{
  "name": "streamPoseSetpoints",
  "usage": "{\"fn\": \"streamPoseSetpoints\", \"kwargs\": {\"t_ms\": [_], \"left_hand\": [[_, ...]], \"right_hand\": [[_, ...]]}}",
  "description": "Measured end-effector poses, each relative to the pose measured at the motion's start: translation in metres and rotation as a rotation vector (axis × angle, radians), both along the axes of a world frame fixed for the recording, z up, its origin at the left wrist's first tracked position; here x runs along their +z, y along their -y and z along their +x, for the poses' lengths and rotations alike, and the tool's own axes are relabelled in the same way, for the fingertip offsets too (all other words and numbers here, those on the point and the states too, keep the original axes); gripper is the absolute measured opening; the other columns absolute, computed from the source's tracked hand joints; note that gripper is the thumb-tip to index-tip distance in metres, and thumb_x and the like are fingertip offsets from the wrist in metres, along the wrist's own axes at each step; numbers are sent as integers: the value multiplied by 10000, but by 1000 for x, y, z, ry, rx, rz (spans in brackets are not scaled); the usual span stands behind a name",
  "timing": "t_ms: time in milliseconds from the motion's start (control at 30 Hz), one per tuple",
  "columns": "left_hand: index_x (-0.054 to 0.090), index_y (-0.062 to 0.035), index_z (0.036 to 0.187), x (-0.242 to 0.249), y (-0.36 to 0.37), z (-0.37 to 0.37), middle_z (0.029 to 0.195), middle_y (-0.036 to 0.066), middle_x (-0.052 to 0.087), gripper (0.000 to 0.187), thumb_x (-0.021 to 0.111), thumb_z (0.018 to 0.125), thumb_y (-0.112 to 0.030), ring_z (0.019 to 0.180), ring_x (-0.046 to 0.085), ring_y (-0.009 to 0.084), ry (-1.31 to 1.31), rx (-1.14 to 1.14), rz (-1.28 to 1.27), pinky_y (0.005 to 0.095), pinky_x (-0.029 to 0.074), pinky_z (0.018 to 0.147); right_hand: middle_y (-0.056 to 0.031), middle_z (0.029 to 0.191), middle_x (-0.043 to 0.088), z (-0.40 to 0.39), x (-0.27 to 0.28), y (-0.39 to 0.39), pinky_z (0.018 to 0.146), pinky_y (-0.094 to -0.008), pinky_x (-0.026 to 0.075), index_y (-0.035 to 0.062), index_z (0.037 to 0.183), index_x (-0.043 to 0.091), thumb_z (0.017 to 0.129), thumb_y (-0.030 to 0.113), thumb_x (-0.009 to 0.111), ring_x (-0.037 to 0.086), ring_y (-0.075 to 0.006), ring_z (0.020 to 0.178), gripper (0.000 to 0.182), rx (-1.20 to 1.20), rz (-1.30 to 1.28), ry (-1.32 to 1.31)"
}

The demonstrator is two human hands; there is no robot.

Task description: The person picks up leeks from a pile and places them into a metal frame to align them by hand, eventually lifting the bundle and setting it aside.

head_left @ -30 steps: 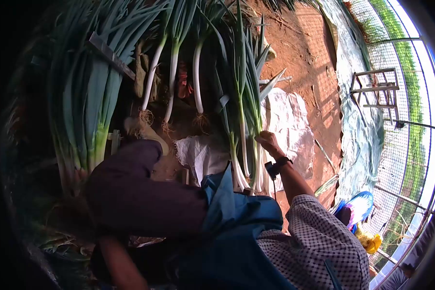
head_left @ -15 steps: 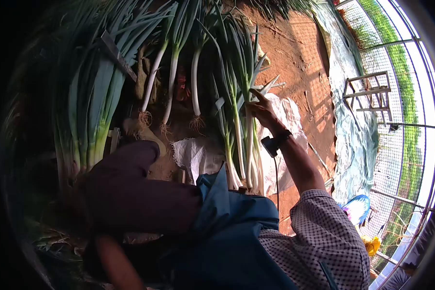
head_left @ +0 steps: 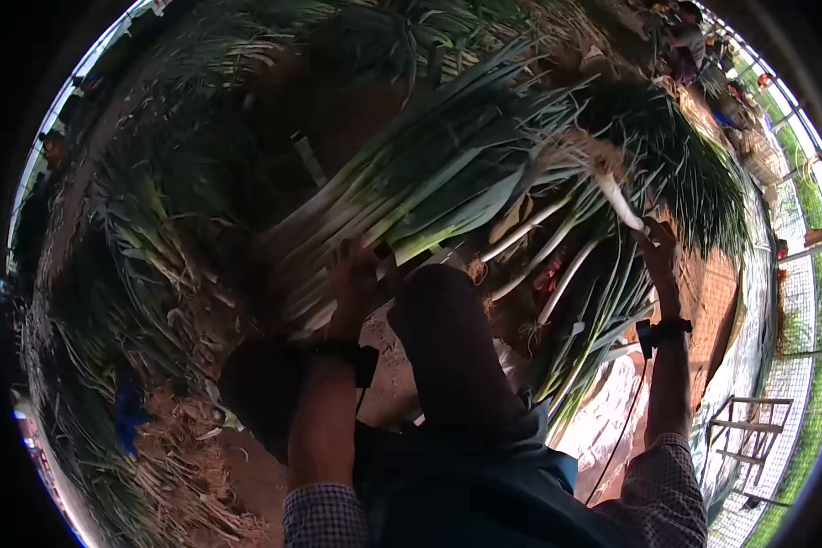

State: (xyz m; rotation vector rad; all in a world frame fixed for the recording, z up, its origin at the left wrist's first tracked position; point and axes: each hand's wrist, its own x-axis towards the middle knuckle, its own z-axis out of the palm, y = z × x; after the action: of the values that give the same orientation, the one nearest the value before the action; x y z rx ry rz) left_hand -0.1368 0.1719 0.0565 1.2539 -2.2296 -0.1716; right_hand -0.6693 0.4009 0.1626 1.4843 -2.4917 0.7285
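Note:
My right hand (head_left: 661, 245), raised at the right, grips one leek (head_left: 619, 198) by its white shaft, with the brown root tuft uppermost. My left hand (head_left: 352, 274) is at the white stems of a thick bundle of leeks (head_left: 429, 173) lying across the middle; its fingers look apart, though shadow hides part of them. Between my hands, several loose leeks (head_left: 550, 243) lie with their roots toward me. More leeks (head_left: 594, 333) rest beside my right forearm. Both wrists wear black bands.
A flat upright metal piece (head_left: 309, 159) stands behind the bundle. Leek heaps (head_left: 155, 210) cover the left and far ground. A pale sack (head_left: 603, 411) lies at right, with a wooden frame (head_left: 751, 429) by the mesh wall. Another person (head_left: 687, 46) is at the far right.
My view has swung left. My right hand has gone from the standing leeks to holding one leek up, roots uppermost. My left hand has come up to the thick bundle.

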Motion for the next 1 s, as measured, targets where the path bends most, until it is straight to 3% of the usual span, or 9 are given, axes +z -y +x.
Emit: {"fn": "streamPoseSetpoints", "kwargs": {"t_ms": [67,200,267,333,467,533,633,800,1000], "left_hand": [[597,-85,1286,-6,-1,-1,1155,167,602,618,750,764,-378,1109,548,385,-77,23,-90,510,435,892],[584,-125,1316,-42,13,9,1180,161,608,603,741,786,-363,1107,547,370,-9,145,-24,503,420,928],[595,-135,1311,-48,18,13,1204,151,601,561,725,802,-331,1129,535,364,8,171,3,498,407,965],[616,-145,1300,-40,12,6,1236,129,587,498,694,823,-265,1166,514,356,-74,140,114,484,394,1010],[591,-137,1311,-50,18,-7,1189,112,610,545,714,797,-273,1130,538,335,-93,190,45,486,398,1003],[582,-132,1299,-57,16,3,1158,110,618,544,722,793,-274,1087,554,341,-97,196,93,486,402,990],[594,-97,1249,-47,13,2,1147,125,620,493,740,821,-293,1038,565,332,-115,226,234,480,406,970],[618,-99,1240,-29,9,3,1219,131,606,492,758,812,-295,1172,535,339,-219,224,146,489,359,1075],[615,-83,1252,-20,5,7,1225,131,603,520,780,784,-240,1176,527,348,-277,218,131,489,375,1040]], "right_hand": [[-85,983,642,-31,14,29,753,-349,490,45,1135,684,871,173,751,597,-200,878,301,373,-336,-320],[-111,886,648,-48,66,86,755,-371,497,45,1087,664,970,312,647,611,-237,800,292,-107,-307,63],[-128,847,659,-33,103,122,715,-376,500,63,1077,664,1000,379,597,611,-238,746,332,-149,-425,52],[-14,787,604,-82,102,169,631,-287,455,60,1134,681,1034,320,553,531,-99,720,307,-96,-548,-311],[-139,754,640,61,187,236,656,-343,493,82,1185,690,1009,360,583,563,-150,670,346,144,-428,-139],[-144,827,697,89,193,278,647,-308,520,50,1227,680,959,292,688,661,-162,711,362,635,-477,-350],[-123,967,714,171,178,319,690,-362,549,73,1186,711,872,311,773,702,-224,727,399,878,-143,-118],[-134,941,716,284,85,351,735,-405,551,84,1048,743,861,396,739,686,-314,814,363,1096,309,-370],[-155,874,695,333,-21,359,777,-478,528,83,1032,743,891,384,687,666,-369,847,337,1289,382,-153]]}}
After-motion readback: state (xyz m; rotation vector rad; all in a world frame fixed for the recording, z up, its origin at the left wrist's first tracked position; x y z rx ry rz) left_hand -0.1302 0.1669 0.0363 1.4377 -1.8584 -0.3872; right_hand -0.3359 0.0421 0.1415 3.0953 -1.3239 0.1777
